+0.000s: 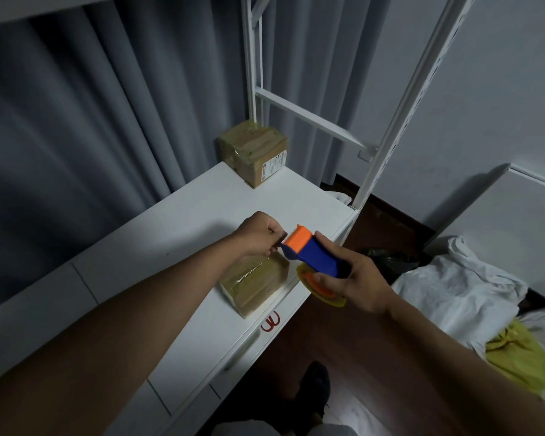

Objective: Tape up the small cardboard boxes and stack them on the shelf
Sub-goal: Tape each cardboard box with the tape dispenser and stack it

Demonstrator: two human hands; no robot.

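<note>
The white counter (177,234) runs from near left to far right, with a white shelf frame (381,146) rising at its far right end and grey curtains (76,121) behind it. On the right, beyond the counter edge, white cloth (460,287) and a yellow garment (516,360) lie in a heap. A taped cardboard box (255,152) stands at the far end of the counter, beside the shelf frame upright. A second cardboard box (252,284) rests near the counter's right edge, directly below my hands, its top covered with clear tape. My right hand (356,284) grasps the tape dispenser (315,256) by its blue handle, with the orange cutter head pointing left and the roll hanging beneath. My left hand (258,237) is clenched just beside the cutter head, fingers pinched together; I cannot tell whether they hold the tape end. A red-handled pair of scissors (271,322) lies at the counter edge, just near of the second box.
</note>
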